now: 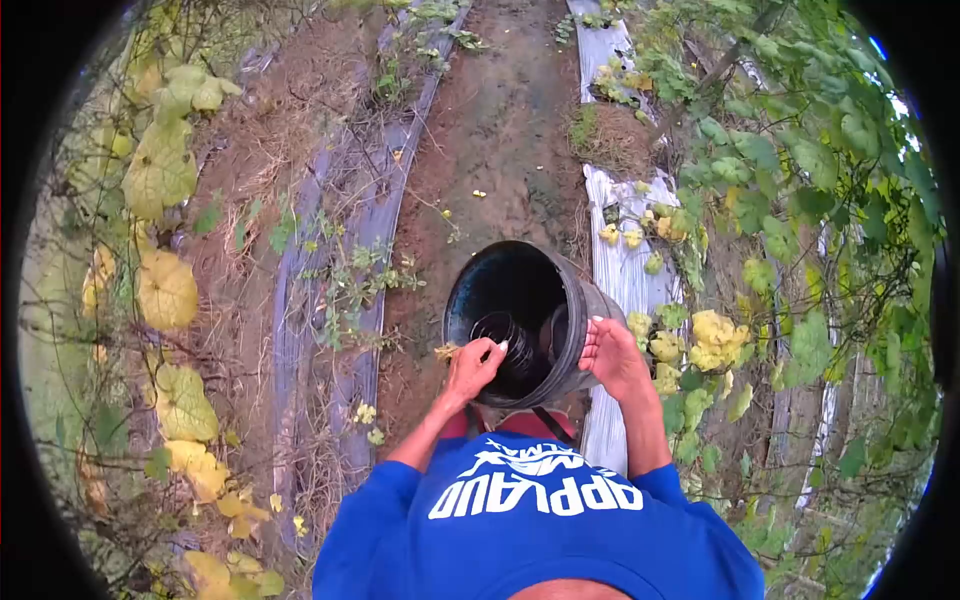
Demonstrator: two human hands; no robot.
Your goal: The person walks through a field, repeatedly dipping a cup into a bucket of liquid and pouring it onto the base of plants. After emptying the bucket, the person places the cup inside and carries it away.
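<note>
A large black bucket (590, 300) tilts in front of my body, its mouth turned toward the upper left. My right hand (618, 362) grips its right side, fingertips on the outer wall just below the rim. At the near left part of the rim, my left hand (474, 372) has thumb and finger pinched together over the mouth; I cannot tell what is in that pinch. Close by the pinch, thin ring-like dark lines (505, 335) show inside the bucket, whose depth is in shadow. A small yellowish scrap (446, 352) shows just left of my left hand.
A dirt path (510, 130) runs straight ahead between strips of plastic mulch film, greyish (345, 260) on the left and whitish (635, 260) on the right. Climbing vines with green leaves (810, 160) line the right side; yellowing leaves (167, 290) hang on the left.
</note>
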